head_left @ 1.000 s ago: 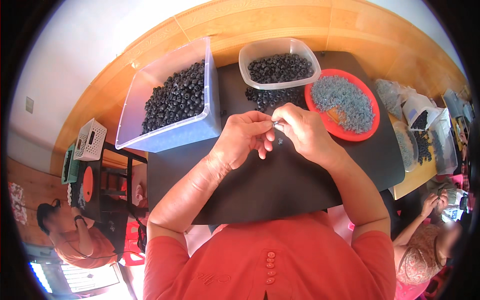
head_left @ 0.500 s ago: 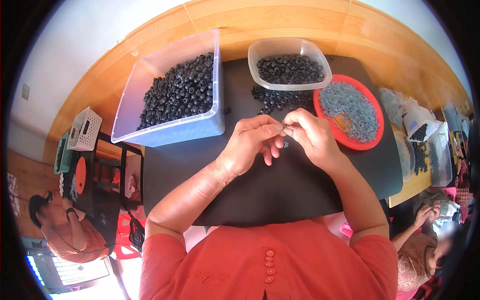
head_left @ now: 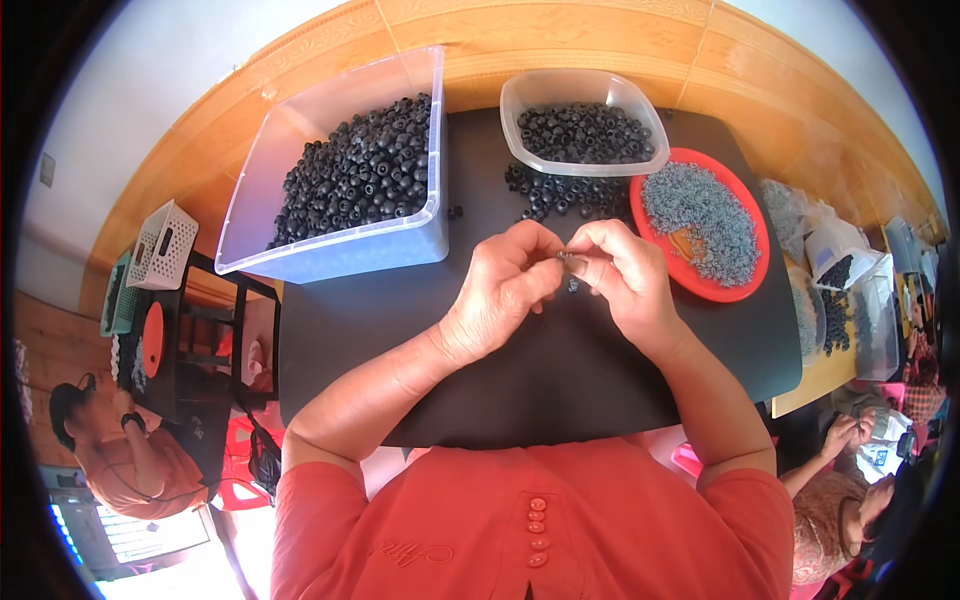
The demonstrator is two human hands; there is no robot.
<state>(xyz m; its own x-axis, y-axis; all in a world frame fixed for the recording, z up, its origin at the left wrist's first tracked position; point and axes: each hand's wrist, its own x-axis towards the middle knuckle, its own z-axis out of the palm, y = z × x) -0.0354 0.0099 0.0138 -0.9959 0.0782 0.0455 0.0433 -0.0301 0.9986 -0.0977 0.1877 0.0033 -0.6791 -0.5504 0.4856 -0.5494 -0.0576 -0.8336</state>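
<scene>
My left hand (head_left: 505,285) and my right hand (head_left: 628,275) meet above the middle of the dark table (head_left: 480,385). The fingertips of both are pinched together around something tiny, too small to make out. Just below them shows a small grey-blue piece (head_left: 572,286); whether it lies on the table or hangs from the fingers is unclear. Beyond the hands lies a loose heap of black, round, hollow pieces (head_left: 568,192). Close to my right hand, a red round tray (head_left: 742,292) bears many small grey-blue pieces (head_left: 705,215).
A large clear plastic bin (head_left: 345,258) of black hollow pieces stands at left. A smaller clear tub (head_left: 590,167) of them sits at the back. Two people work nearby, one at left (head_left: 150,455), one at right (head_left: 835,510). Bags and bins (head_left: 850,260) crowd the right.
My left hand's fingers have curled in, and its thumb has come down against the right fingertips. The right hand has shifted only slightly. The containers stay where they were.
</scene>
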